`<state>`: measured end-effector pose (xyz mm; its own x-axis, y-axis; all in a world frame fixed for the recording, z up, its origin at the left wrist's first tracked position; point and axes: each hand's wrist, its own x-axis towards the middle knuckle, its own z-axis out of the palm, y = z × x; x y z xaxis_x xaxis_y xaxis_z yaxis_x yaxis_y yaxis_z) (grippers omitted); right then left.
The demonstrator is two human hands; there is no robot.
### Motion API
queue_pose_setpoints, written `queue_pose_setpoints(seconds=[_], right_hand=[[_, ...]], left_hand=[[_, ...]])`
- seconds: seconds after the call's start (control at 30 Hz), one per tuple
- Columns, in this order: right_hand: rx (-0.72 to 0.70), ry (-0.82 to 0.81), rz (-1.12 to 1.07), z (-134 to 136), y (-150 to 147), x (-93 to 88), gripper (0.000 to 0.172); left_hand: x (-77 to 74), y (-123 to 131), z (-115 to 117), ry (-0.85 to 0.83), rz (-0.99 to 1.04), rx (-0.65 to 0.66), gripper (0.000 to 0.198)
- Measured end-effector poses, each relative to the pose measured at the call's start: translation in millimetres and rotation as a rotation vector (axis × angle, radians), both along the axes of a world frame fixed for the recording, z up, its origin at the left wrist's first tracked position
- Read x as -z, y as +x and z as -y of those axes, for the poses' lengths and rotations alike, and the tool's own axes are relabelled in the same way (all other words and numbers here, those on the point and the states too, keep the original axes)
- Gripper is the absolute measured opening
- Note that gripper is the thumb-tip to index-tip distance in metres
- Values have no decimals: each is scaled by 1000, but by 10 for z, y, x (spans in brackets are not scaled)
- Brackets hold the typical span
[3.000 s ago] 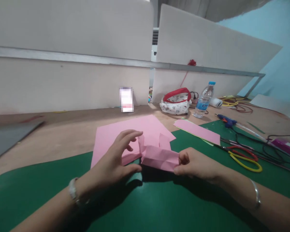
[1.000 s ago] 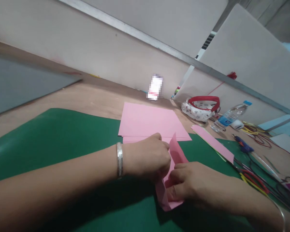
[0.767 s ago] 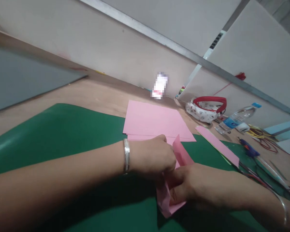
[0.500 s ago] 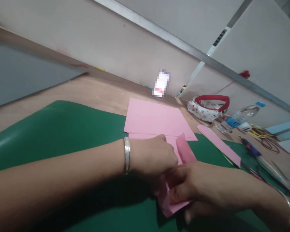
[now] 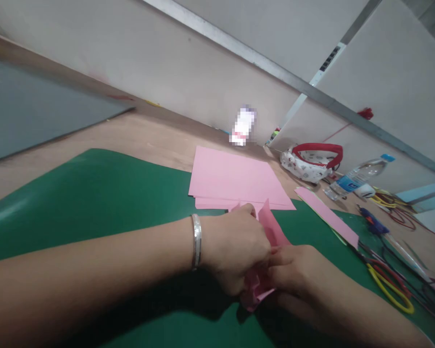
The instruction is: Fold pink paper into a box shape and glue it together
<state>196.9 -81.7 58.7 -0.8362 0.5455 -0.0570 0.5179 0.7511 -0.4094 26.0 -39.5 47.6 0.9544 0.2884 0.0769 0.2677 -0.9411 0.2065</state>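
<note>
"Green mat (image 5: 130, 193) at nine o'clock; what next?"

"My left hand (image 5: 237, 244), curled into a grip on the folded pink paper (image 5: 273, 229), which sits partly covered at five o'clock."

"Your right hand (image 5: 299, 270)?"

"Bent against that paper, fingertips hidden, so I can't tell whether it pinches. Red-and-yellow scissors (image 5: 383, 292) lie at four o'clock."

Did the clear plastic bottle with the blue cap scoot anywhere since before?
No. The bottle still stands just right of the white patterned pouch with red trim; only the view has tilted.
</note>
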Motion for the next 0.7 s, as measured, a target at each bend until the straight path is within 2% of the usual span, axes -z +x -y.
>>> queue_pose_setpoints(seconds=[0.1,0.23,0.33,0.4,0.47,0.53,0.63,0.7], right_hand=[[-15,-32,2,2,-14,21,22],[-51,-17,0,-15,5,135,21],[-66,-1,-51,-16,26,212,20],[-53,-25,-62,0,32,227,17],[41,-15,-34,31,32,218,12],[189,5,19,66,31,202,2],[342,-82,55,100,32,181,35],[349,-164,65,100,30,178,38]], left_hand=[[17,-11,2,-10,33,-2,23],[54,-27,-6,-2,84,0,20],[88,-39,-22,16,142,-35,16],[124,-49,-39,43,163,-66,21],[175,-55,-61,68,189,-111,43],[232,-52,-84,62,183,-189,77],[292,-26,-106,-11,85,-347,120],[291,0,-101,-65,-13,-452,132]])
